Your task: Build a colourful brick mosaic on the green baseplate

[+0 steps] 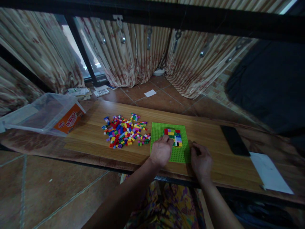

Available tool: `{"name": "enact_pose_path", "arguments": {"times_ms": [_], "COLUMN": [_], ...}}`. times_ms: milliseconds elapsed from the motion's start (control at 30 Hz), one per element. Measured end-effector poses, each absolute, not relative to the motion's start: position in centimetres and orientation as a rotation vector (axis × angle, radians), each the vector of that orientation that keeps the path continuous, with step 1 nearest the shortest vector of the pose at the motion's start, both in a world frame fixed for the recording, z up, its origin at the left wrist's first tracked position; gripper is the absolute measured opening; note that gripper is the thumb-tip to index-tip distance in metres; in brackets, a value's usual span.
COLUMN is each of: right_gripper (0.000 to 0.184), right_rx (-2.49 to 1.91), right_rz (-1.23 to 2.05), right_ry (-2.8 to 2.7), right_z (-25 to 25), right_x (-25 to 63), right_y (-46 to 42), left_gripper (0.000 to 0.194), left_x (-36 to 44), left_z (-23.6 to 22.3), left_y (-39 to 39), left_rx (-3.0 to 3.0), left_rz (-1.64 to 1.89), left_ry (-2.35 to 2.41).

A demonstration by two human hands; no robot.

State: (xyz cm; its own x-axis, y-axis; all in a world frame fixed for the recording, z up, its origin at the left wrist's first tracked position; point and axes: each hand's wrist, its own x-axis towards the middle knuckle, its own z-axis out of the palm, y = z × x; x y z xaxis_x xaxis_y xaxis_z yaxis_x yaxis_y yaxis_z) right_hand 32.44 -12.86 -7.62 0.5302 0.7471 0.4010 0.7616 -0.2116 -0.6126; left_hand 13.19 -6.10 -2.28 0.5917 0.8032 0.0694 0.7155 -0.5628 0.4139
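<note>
A green studded baseplate (pixel 157 128) lies on the wooden board, with a block of mixed-colour toy bricks (pixel 177 135) built on it. My left hand (pixel 162 151) reaches over the plate from the front. Its fingers are closed at the left side of the built bricks, and whatever is under the fingertips is hidden. Beside the plate's right edge rests my right hand (pixel 201 160), fingers curled in toward the thumb. Whether it pinches the plate's edge or a small piece cannot be made out. Left of the plate spreads a pile of loose toy bricks (pixel 126 130) in many colours.
The wooden board (pixel 85 140) carries a clear plastic bin (pixel 45 111) with an orange label at its left end. Toward the right lie a black flat slab, perhaps a phone (pixel 234 140), and a white paper sheet (pixel 271 171). A dark bar (pixel 152 14) crosses overhead.
</note>
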Motion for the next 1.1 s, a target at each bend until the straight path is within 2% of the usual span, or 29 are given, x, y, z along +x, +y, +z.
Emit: {"name": "enact_pose_path", "arguments": {"times_ms": [133, 333, 500, 733, 1100], "right_gripper": [0.031, 0.031, 0.03, 0.029, 0.031], "right_rx": [-1.979, -1.964, -1.961, -1.956, -1.972], "right_rz": [-0.025, -0.023, -0.009, -0.032, -0.043], "right_ry": [-1.225, -1.221, -1.231, -1.245, -1.291], "right_z": [-7.6, -7.6, -7.6, -7.7, -7.7], "right_x": [32.4, 32.4, 32.4, 32.4, 32.3], "right_y": [-12.9, -12.9, -12.9, -12.9, -12.9], "left_gripper": [0.023, 0.042, 0.034, 0.044, 0.041], "left_x": [13.2, 12.6, 12.4, 13.3, 13.9], "left_z": [-3.3, -4.4, -4.4, -3.6, -3.4], "left_y": [-6.1, -6.5, -6.8, -6.3, -5.8], "left_rx": [2.368, 2.123, 1.848, 1.842, 1.755], "left_rz": [0.431, 0.716, 0.91, 0.804, 0.742], "left_ry": [1.287, 1.306, 1.377, 1.462, 1.524]}}
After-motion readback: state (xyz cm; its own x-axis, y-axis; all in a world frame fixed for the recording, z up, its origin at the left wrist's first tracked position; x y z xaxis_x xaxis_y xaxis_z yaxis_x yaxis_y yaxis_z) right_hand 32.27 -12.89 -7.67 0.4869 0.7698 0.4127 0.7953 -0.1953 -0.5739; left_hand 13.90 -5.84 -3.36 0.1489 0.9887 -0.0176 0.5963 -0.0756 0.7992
